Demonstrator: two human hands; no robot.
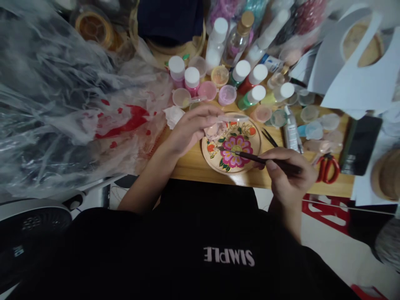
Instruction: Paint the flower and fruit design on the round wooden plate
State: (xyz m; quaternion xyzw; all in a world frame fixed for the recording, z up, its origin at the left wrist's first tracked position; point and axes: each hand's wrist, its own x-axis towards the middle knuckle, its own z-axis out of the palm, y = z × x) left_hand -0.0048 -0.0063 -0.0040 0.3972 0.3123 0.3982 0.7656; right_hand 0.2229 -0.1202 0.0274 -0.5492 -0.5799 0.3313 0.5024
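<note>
So my table is crammed beyond the flower-painted round disc, which sits right by the near edge, with a bare strip left of it for some wiggle room. Right hand's pinching a dark brush over the disc, left hand's gripping a clear cup above its far-left rim. Tweezers crowd its right.

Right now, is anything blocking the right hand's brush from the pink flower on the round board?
Nothing visible: in this view the brush in the right hand extends across the pink flower. The left hand holds a clear cup beside that path, not across it.
</note>
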